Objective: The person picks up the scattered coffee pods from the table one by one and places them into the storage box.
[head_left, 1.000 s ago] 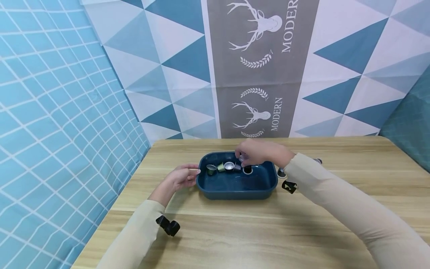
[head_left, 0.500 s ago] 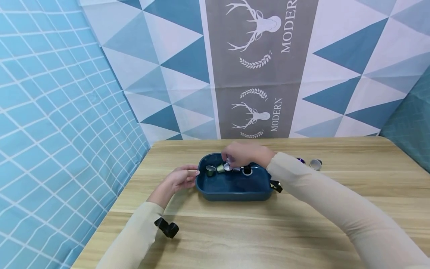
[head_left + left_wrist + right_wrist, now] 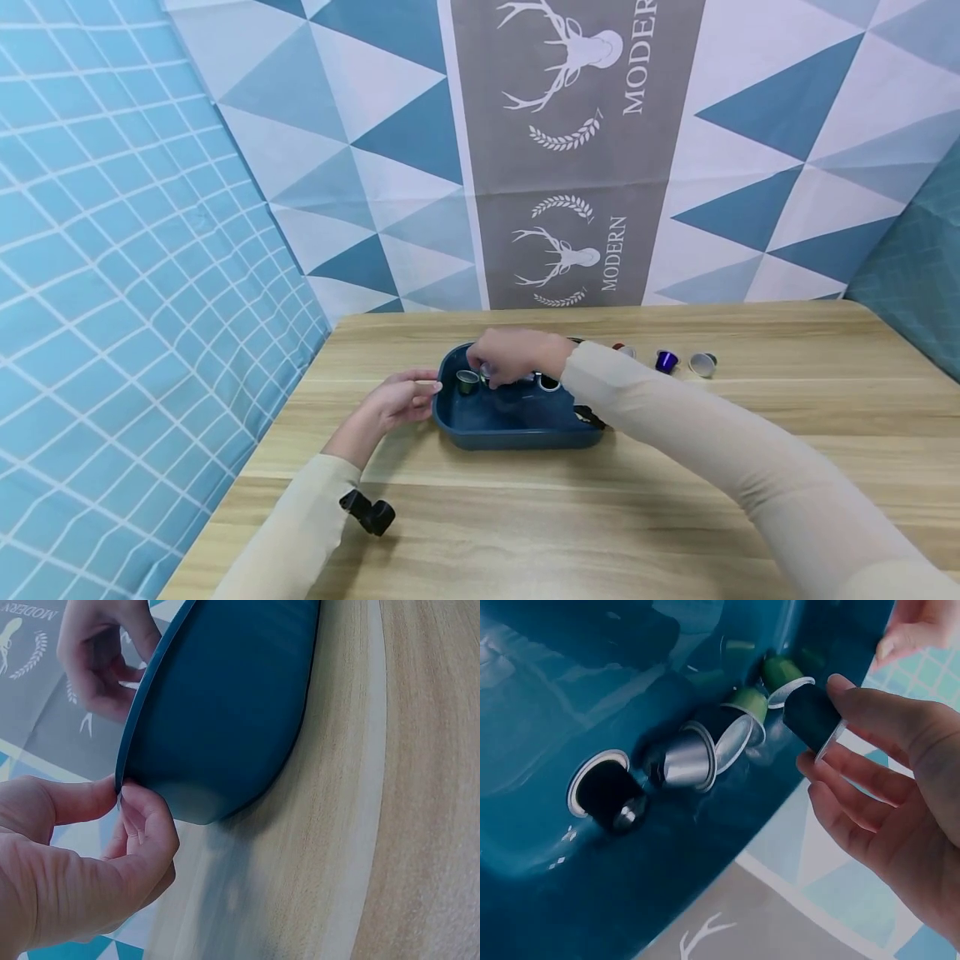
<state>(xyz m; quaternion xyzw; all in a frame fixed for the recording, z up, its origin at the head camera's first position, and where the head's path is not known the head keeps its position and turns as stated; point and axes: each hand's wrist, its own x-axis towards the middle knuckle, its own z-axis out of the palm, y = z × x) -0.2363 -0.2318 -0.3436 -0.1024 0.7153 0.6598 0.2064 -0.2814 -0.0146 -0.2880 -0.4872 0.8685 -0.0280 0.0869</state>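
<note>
A dark blue plastic basin (image 3: 517, 439) stands on the wooden table. My left hand (image 3: 401, 398) pinches its left rim between thumb and curled index finger, as the left wrist view shows. Over the basin's inside, my right hand (image 3: 513, 354) holds a dark coffee capsule (image 3: 808, 714) between thumb and fingers. Inside the basin, a black capsule (image 3: 604, 787), a silver-grey capsule (image 3: 681, 759), a light green capsule (image 3: 751, 703) and a darker green capsule (image 3: 780, 673) lie in a loose row, along with a silver-lidded one (image 3: 733, 742). The held capsule is close to the darker green one.
On the table right of the basin lie a blue-purple capsule (image 3: 666, 361), a pale grey-lidded capsule (image 3: 702, 364) and a red capsule (image 3: 619, 347) partly behind the right sleeve. Patterned cloth (image 3: 360, 167) hangs behind the table; blue checked cloth (image 3: 135, 250) hangs at the left.
My right hand has moved left across the basin with the capsule, toward the left end of the row. More capsules on the table now show beyond the sleeve. My left hand stays at the rim.
</note>
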